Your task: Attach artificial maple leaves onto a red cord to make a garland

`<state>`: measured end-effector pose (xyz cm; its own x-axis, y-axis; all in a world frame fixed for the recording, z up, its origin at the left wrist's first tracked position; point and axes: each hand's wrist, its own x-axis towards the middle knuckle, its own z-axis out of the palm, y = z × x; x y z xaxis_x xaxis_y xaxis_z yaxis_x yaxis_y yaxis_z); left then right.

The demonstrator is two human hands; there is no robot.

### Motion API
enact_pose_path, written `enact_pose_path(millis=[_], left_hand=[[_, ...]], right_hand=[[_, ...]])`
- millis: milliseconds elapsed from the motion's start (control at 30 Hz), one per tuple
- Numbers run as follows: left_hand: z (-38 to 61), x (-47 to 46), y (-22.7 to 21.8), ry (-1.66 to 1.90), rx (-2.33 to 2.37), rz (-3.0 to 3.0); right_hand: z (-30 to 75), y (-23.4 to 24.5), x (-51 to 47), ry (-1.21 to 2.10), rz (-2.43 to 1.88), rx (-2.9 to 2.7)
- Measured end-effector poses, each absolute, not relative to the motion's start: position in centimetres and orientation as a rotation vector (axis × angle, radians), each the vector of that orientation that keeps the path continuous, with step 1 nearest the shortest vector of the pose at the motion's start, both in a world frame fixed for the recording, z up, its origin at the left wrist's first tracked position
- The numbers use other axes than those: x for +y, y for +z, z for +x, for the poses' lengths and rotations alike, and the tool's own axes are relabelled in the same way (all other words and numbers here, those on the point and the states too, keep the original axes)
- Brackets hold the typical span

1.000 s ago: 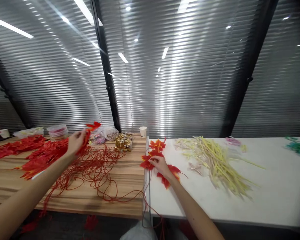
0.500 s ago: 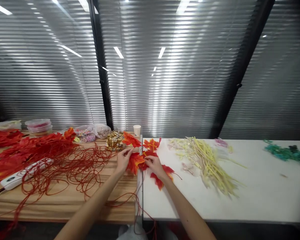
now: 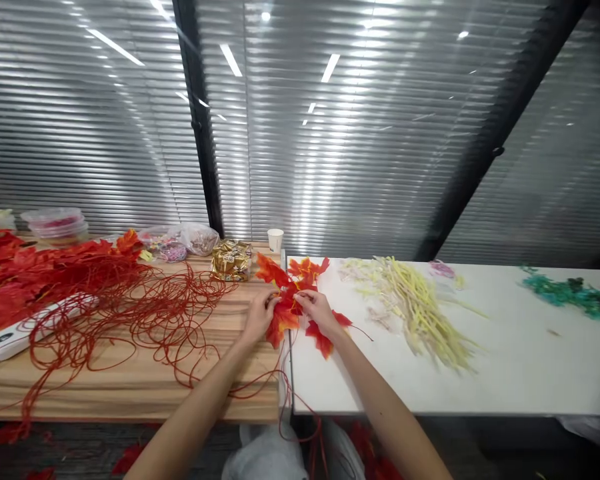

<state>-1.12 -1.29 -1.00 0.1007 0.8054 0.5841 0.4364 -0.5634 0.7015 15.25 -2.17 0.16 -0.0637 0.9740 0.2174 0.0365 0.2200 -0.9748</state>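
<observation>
Several red and orange artificial maple leaves (image 3: 282,323) lie clustered where the wooden table meets the white one. On the cluster's left side, my left hand (image 3: 261,315) is closed, thumb and fingertips pinched on a leaf. My right hand (image 3: 319,309) pinches a leaf at the middle of the cluster, close to the left fingertips. The stems between my fingers are too small to make out. Beside my right wrist, another red leaf (image 3: 322,339) rests on the white table. A thin red cord (image 3: 280,373) runs below the leaves and hangs over the front edge.
Tangled red cord (image 3: 155,313), a white power strip (image 3: 35,327) and a heap of red leaves (image 3: 55,273) cover the wooden table's left. Behind stand a gold packet (image 3: 231,260) and a paper cup (image 3: 275,240). Yellow strands (image 3: 420,313) and green garland (image 3: 575,293) lie rightward.
My hands have come closer together, and the held leaves are drawn in toward the cluster's middle. The left hand moved right. The camera view has tilted slightly downward.
</observation>
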Motion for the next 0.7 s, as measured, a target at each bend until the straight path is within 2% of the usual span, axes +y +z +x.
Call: enact_pose_path(millis=[233,700], left_hand=[[-0.85,-1.71,-1.31,1.247,1.159,2.272],[-0.87,-2.18,-0.75,1.210,1.165,2.299]], right_hand=[[15.05,0.41,-2.59,1.100,-0.991,-1.491],[15.37,-0.03,-2.57,1.376,-0.951,-1.472]])
